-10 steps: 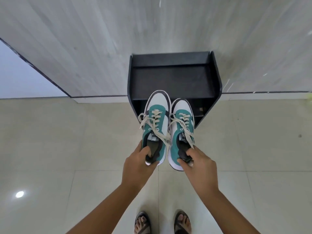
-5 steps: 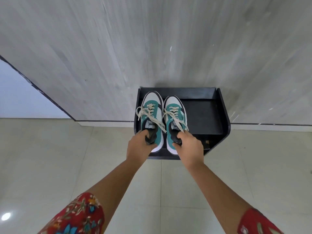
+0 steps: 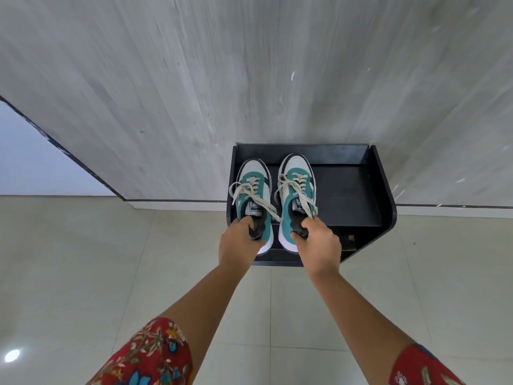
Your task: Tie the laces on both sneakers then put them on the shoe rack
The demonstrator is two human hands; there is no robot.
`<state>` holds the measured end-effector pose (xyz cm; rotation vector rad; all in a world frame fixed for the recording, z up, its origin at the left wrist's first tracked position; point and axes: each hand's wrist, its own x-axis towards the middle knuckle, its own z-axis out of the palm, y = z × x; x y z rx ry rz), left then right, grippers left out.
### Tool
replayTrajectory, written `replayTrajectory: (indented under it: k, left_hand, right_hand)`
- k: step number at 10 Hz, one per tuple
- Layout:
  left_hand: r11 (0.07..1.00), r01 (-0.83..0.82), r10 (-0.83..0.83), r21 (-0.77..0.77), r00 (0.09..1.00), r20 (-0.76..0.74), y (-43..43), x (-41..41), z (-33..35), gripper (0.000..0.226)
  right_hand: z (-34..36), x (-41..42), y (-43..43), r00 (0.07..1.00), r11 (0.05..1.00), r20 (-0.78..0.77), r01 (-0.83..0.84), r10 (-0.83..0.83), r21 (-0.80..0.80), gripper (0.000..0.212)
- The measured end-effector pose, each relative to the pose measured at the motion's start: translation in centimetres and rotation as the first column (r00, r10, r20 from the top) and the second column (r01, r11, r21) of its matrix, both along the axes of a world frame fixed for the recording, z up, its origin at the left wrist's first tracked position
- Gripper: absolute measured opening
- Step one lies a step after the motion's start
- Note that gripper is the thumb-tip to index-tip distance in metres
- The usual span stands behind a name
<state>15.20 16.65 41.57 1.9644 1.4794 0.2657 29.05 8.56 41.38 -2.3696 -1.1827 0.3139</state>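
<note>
I'm looking down at both hands reaching fwd to the black shoe rack [image 3: 384, 190], which is sitting against the grey wall [image 3: 249, 79] at about 1 o'clock from frame centre. My left hand [image 3: 238, 243] is gripping the heel end of the left sneaker [image 3: 254, 195]; the fingers [image 3: 244, 222] are curling into the collar opening and pinching the heel, w/ the thumb hidden underneath. My right hand [image 3: 319, 245] is doing the same on the right sneaker [image 3: 297, 190], fingers pinching its heel collar at the 6 o'clock end.

Both sneakers are teal and white w/ black trim, toes pointing to 12 o'clock, lying side by side and just apart on the left half of the rack's top shelf. The heels are overhanging the shelf's front edge, so I can't tell if the soles are fully resting or partly carried by my hands. The cream laces [image 3: 249, 190] on each are tied, w/ loops and loose ends trailing toward the heels; the right one's end is running down to my right hand.

The right half of the shelf is showing bare black board. A lower shelf is peeking out at 5 o'clock of the rack. Red floral sleeves [image 3: 147, 357] are showing at the bottom, over the pale tiled floor [image 3: 69, 259].
</note>
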Motion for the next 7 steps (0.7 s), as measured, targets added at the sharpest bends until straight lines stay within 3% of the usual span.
replayTrajectory:
  k: [4,6,7]
  left_hand:
    - [1.000,-0.013,0.012,0.027,0.999,0.044,-0.1,0.3,-1.3,0.044]
    - [0.991,-0.080,0.094,-0.104,0.986,0.137,-0.1,0.6,0.0,0.068]
    - [0.979,-0.180,0.196,-0.101,0.963,0.185,-0.6,0.3,1.8,0.065]
  right_hand:
    - [-0.6,-0.7,1.0,0.997,0.997,0.034,-0.071,0.071,-0.018,0.021]
    - [0.9,-0.7,0.1,0.998,1.000,-0.069,-0.003,0.001,-0.023,0.054]
    - [3.0,-1.1,-0.7,0.991,0.994,-0.102,0.091,-0.086,0.052,0.041]
